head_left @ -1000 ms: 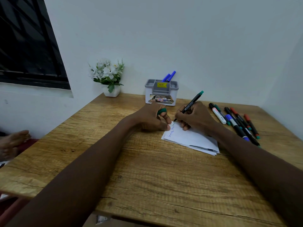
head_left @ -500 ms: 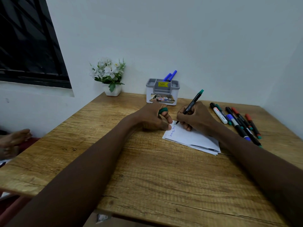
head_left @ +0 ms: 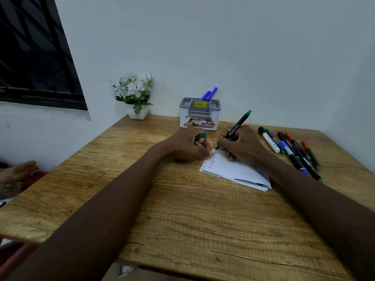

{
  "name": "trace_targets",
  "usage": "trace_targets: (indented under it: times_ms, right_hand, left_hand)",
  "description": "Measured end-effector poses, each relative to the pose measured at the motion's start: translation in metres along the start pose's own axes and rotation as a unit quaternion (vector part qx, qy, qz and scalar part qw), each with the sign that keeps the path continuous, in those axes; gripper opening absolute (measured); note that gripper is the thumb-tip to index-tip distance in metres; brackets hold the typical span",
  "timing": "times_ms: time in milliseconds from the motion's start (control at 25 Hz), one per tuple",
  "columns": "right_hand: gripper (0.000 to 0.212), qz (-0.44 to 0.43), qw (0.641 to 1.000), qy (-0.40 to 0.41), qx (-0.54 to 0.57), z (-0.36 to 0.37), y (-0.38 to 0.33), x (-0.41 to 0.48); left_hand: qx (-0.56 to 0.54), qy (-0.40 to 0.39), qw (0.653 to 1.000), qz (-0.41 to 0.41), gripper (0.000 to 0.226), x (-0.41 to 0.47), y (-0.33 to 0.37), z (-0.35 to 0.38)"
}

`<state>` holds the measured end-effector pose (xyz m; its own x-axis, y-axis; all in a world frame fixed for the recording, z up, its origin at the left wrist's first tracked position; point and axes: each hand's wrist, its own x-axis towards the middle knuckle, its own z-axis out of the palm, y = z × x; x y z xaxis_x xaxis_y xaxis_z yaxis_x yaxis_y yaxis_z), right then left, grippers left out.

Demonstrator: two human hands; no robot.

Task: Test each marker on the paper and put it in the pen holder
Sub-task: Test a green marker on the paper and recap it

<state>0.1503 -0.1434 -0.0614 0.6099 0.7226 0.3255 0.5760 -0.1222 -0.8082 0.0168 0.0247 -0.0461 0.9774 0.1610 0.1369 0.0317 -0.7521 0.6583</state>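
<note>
The green-ended black marker [head_left: 237, 126] is in your right hand [head_left: 241, 146]. Your fingers are curled round its lower barrel and it slants up and away from you, green end highest. Its tip points down at the far left corner of the paper [head_left: 237, 171] and seems to touch the sheet, though the contact itself is too small to be sure of. A short line of blue and green scribbles runs along the paper's left edge just below the tip.

Your left hand [head_left: 188, 146] sits just beside the paper's left corner, fingers curled round a green cap [head_left: 199, 136] that pokes out between them, thumb reaching toward the sheet's edge. The paper is a small folded stack lying flat on the wooden table [head_left: 182, 209], under your right wrist.

The pen holder [head_left: 199, 114], grey and white with a yellow sticker, stands behind your hands near the wall, with two blue markers [head_left: 211, 94] leaning in it. To your right, a row of loose markers [head_left: 292, 151] with red, green, blue and black caps lies side by side on the table, apart from the paper.

A white pot of white flowers [head_left: 136, 96] stands in the table's far left corner, a dark window [head_left: 34, 57] is on the left wall, and a bare foot [head_left: 16, 173] shows at the left edge.
</note>
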Motion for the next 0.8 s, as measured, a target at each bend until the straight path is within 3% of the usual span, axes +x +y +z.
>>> trace_targets:
  times_ms: [160,280,400,480,600,800]
  right_hand:
    - [0.009,0.038,0.989,-0.006,0.143,-0.006,-0.006,0.0]
    - [0.016,0.022,0.984,-0.005,0.177,-0.008,-0.008,0.0]
    - [0.009,0.018,0.974,-0.001,0.228,-0.009,-0.009,0.002]
    - [0.023,0.039,0.959,-0.009,0.28,-0.011,-0.009,0.003]
    - [0.044,0.075,0.935,-0.027,0.345,-0.015,-0.008,0.005]
    - [0.02,0.101,0.926,-0.044,0.362,-0.015,-0.009,0.003]
  left_hand:
    - [-0.102,0.056,0.99,-0.081,0.043,0.0,0.008,0.0]
    - [-0.042,0.096,0.993,-0.044,0.042,0.001,0.008,0.0]
    - [-0.049,0.126,0.991,-0.011,0.019,0.002,0.001,0.006]
    - [-0.085,0.15,0.985,-0.008,0.006,0.004,-0.004,0.009]
    - [-0.149,0.149,0.977,-0.018,0.015,0.005,-0.005,0.009]
    - [-0.179,0.127,0.975,0.002,0.016,0.005,-0.006,0.009]
